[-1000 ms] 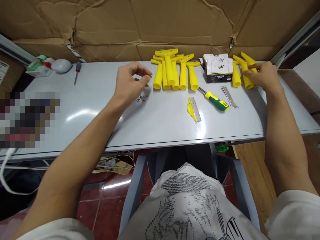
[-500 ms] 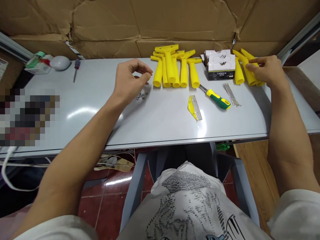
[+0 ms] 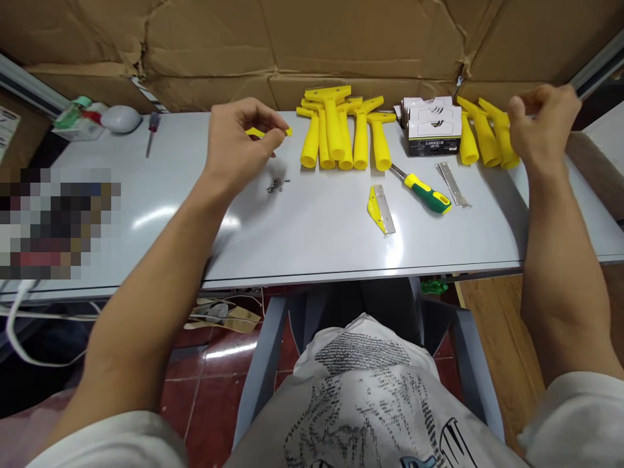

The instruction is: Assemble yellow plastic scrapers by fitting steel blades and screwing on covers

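Above the left-centre of the table, my left hand [image 3: 241,140] pinches a small yellow plastic plate [image 3: 256,132] between thumb and fingers; most of it is hidden. Below that hand lies a small pile of screws [image 3: 275,185]. At the far right, my right hand [image 3: 546,127] is raised beside the rightmost yellow scraper handle [image 3: 507,140], its thumb apart from the bent fingers. Nothing shows in it, though the fingertips are partly hidden. A flat metal blade with a yellow plate [image 3: 380,209] lies near the table's front, left of a green-and-yellow screwdriver [image 3: 426,195].
Several yellow scraper handles [image 3: 334,130] lean together at the back. Beside them stands a box [image 3: 433,140] of white packets. Thin metal blades [image 3: 453,184] lie in front of it. A second screwdriver [image 3: 153,133] and a white mouse [image 3: 121,119] are at the back left.
My right hand has drawn away from the rightmost handles, up and to the right. My left hand has shifted slightly left and up, and the yellow plate in it now shows.
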A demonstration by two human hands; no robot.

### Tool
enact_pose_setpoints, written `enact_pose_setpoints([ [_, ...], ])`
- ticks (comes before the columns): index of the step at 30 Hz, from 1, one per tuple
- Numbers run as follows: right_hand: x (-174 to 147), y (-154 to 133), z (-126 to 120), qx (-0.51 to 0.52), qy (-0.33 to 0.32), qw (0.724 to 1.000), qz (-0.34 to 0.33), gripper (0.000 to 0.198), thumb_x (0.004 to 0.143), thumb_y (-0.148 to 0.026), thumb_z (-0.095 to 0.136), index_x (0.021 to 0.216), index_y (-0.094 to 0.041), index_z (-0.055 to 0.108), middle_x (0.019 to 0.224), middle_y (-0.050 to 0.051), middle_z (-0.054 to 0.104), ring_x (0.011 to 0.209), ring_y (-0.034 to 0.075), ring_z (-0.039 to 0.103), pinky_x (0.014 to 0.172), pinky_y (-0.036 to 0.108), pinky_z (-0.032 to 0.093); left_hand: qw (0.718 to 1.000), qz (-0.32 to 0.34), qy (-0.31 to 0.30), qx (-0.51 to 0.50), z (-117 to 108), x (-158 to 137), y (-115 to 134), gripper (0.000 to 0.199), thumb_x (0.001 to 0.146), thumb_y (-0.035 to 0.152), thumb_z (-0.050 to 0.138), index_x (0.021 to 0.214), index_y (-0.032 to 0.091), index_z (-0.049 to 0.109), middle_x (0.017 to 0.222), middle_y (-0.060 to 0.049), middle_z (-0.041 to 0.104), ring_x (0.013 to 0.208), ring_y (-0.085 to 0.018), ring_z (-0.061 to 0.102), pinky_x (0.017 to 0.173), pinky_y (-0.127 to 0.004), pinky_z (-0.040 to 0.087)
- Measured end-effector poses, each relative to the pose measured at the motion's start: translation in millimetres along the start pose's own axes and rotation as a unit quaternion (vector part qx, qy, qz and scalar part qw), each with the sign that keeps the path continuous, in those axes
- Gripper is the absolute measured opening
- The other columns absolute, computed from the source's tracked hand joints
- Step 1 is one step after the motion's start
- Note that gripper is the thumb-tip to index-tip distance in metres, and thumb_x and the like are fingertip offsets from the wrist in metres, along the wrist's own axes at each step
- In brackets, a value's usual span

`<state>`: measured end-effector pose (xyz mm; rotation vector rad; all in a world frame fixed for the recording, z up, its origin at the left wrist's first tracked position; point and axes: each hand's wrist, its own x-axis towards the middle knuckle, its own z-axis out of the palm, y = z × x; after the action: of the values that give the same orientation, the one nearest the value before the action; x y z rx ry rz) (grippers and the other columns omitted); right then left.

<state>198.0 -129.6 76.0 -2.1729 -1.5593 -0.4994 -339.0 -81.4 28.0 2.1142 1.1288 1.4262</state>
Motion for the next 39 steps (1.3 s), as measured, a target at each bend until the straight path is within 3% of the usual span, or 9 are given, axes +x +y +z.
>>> enact_pose_setpoints([
  [4,-51,-62,-48,0.192,0.013,0.975,-0.113,0.027,0.113,-0.026,0.058,0.120,-0.018,0.083,0.110,0.016,0.084,0.093,0.021,0.073,0.089,0.036,0.051,0.999,-0.017,0.013,0.043,-9,3,8,0.038,0.083,0.060,0.102,0.094,0.031,0.081,0.092,0.007,0.082,0.079,-0.016,0.063,0.071,-0.045,0.056],
  [7,-99,-116,-72,0.224,-0.180,0.918,-0.272,0.035,0.111,-0.053,0.066,0.098,-0.023,0.076,0.077,0.007,0.073,0.076,0.024,0.067,0.087,0.040,0.051,0.997,-0.015,-0.021,0.067,-5,-6,30,0.030,0.096,0.061,0.089,0.101,0.032,0.079,0.104,0.004,0.083,0.090,-0.020,0.071,0.082,-0.049,0.059],
  [9,-122,-140,-74,0.205,-0.263,0.887,-0.320,0.042,0.109,-0.064,0.066,0.108,-0.024,0.077,0.074,0.006,0.070,0.079,0.028,0.068,0.087,0.043,0.052,0.996,0.004,-0.035,0.077,4,-15,49,0.023,0.103,0.056,0.080,0.103,0.033,0.078,0.110,0.003,0.084,0.094,-0.021,0.074,0.085,-0.048,0.060],
  [12,-136,-157,-65,0.161,-0.309,0.874,-0.340,0.046,0.105,-0.061,0.070,0.131,-0.024,0.075,0.075,0.006,0.069,0.081,0.033,0.068,0.083,0.044,0.053,0.995,0.043,-0.033,0.080,20,-28,73,0.016,0.102,0.047,0.077,0.095,0.032,0.078,0.103,0.000,0.085,0.085,-0.020,0.075,0.074,-0.043,0.061],
  [16,-135,-155,-61,0.137,-0.337,0.870,-0.334,0.049,0.102,-0.036,0.064,0.148,-0.020,0.066,0.074,0.004,0.069,0.074,0.031,0.065,0.079,0.043,0.051,0.991,0.067,-0.084,0.078,34,-37,84,0.010,0.100,0.037,0.074,0.092,0.033,0.079,0.096,-0.001,0.083,0.080,-0.023,0.075,0.068,-0.041,0.062],
  [21,-127,-140,-68,0.191,-0.335,0.873,-0.299,0.038,0.098,-0.026,0.060,0.135,-0.028,0.067,0.078,0.000,0.075,0.076,0.029,0.070,0.083,0.042,0.049,0.980,0.142,-0.132,0.033,44,-47,87,0.017,0.094,0.018,0.068,0.096,0.031,0.080,0.093,-0.002,0.081,0.076,-0.024,0.074,0.066,-0.042,0.061],
  [29,-129,-132,-76,0.252,-0.401,0.857,-0.202,0.021,0.095,-0.017,0.061,0.113,-0.026,0.068,0.063,-0.005,0.071,0.061,0.025,0.075,0.084,0.043,0.058,0.930,0.211,-0.298,0.038,59,-64,103,0.027,0.113,0.023,0.065,0.136,0.027,0.079,0.146,-0.012,0.079,0.139,-0.035,0.074,0.118,-0.057,0.063],
  [33,-140,-146,-76,0.334,-0.434,0.823,-0.148,0.013,0.099,-0.016,0.064,0.108,-0.024,0.067,0.063,-0.005,0.074,0.053,0.022,0.075,0.070,0.037,0.059,0.938,0.181,-0.293,0.037,57,-62,102,0.028,0.112,0.027,0.075,0.140,0.023,0.079,0.143,-0.013,0.080,0.135,-0.035,0.075,0.118,-0.055,0.062],
  [39,-146,-153,-75,0.381,-0.427,0.812,-0.114,0.011,0.102,-0.014,0.066,0.106,-0.023,0.067,0.064,-0.004,0.076,0.053,0.021,0.076,0.061,0.032,0.057,0.945,0.117,-0.304,0.034,67,-67,104,0.069,0.093,0.055,0.103,0.146,0.021,0.078,0.143,-0.016,0.078,0.134,-0.039,0.072,0.119,-0.056,0.061],
])
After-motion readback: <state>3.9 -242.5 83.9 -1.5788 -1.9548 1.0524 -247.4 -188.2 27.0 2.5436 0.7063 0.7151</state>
